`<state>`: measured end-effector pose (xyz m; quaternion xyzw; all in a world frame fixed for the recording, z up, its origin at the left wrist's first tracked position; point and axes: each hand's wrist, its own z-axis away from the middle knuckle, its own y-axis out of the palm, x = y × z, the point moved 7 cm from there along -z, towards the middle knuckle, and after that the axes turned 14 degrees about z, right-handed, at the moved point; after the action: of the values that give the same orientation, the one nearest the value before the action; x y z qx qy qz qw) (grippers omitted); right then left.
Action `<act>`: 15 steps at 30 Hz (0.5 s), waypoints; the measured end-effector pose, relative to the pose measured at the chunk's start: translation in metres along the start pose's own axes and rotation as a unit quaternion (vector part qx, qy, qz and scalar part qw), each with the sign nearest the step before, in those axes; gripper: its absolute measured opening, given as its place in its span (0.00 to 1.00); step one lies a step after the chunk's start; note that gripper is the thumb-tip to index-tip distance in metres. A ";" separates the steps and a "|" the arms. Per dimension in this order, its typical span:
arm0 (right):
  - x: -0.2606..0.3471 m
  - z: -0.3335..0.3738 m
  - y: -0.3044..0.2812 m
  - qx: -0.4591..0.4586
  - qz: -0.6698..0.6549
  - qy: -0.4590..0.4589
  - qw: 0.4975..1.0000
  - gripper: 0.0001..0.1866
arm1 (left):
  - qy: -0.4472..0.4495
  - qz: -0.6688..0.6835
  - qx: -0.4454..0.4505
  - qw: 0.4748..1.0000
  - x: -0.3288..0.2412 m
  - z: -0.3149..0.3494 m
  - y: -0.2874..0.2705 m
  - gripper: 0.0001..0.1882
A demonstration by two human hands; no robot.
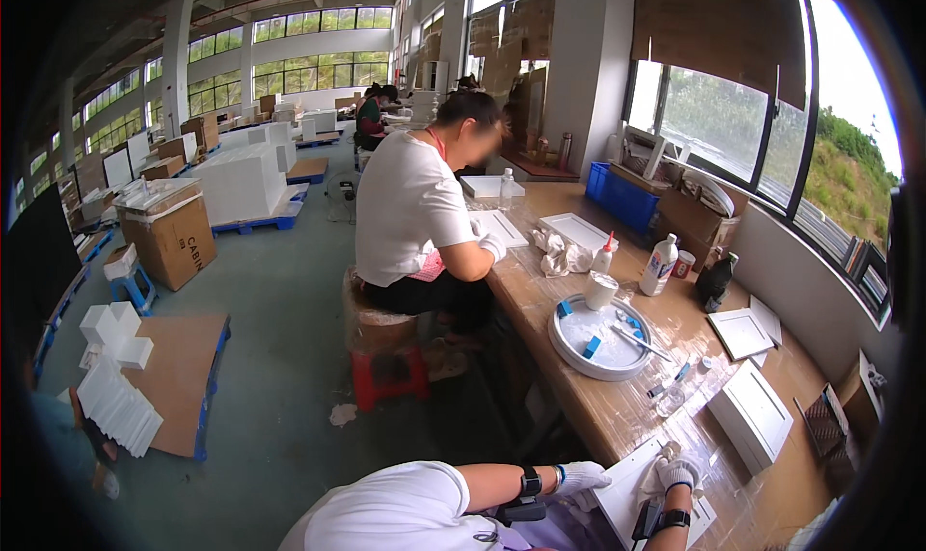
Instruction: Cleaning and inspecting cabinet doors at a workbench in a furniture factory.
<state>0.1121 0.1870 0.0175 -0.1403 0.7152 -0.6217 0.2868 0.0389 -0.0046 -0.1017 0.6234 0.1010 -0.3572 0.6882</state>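
1. Near edge: two white-gloved hands work on one white flat panel (627,488) lying on the long wooden bench (579,397). The left hand (582,477) lies flat on the panel's left edge, fingers spread, clamping nothing. The right hand (680,472) is closed around a small pale wad (667,452), forearm rising from below.
2. Farther right: one white tray (752,411).
3. Beyond: one round basin (600,337), two bottles (660,265).
4. Far: one seated co-worker (420,214).

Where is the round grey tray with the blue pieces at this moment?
In the head view, the round grey tray lies on the long workbench, right of centre, just below a white roll, between the seated co-worker and the person's gloved hands.
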 end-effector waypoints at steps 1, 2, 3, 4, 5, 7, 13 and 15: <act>-0.004 0.002 0.006 0.005 -0.002 0.010 1.000 0.23 | -0.017 -0.001 0.004 1.000 0.003 0.000 0.009 0.16; -0.010 0.004 0.011 0.012 -0.008 0.020 1.000 0.23 | 0.022 -0.029 -0.061 0.997 -0.003 0.008 0.020 0.13; -0.015 0.008 0.016 0.019 -0.010 0.028 0.999 0.23 | 0.062 -0.058 -0.125 0.989 -0.011 0.015 0.029 0.13; -0.019 0.015 0.016 0.016 -0.009 0.029 0.999 0.23 | 0.080 -0.136 -0.216 0.964 -0.013 0.017 0.025 0.13; -0.023 0.018 0.014 0.020 -0.011 0.036 0.999 0.23 | 0.088 -0.238 -0.198 0.947 -0.013 0.005 0.002 0.15; -0.032 0.028 0.014 -0.054 -0.020 0.001 0.998 0.20 | 0.018 -0.107 -0.199 0.974 -0.010 0.022 0.023 0.17; -0.077 0.037 0.006 0.025 0.071 0.024 0.997 0.20 | 0.018 0.030 -0.187 0.982 -0.029 0.028 0.020 0.14; -0.147 0.046 0.041 0.058 0.102 0.190 0.975 0.15 | -0.004 0.036 -0.191 0.981 -0.032 0.024 0.029 0.14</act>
<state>0.2627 0.2395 0.0101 0.0709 0.7301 -0.6448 0.2149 0.0258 -0.0164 -0.0553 0.4821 0.1424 -0.3086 0.8075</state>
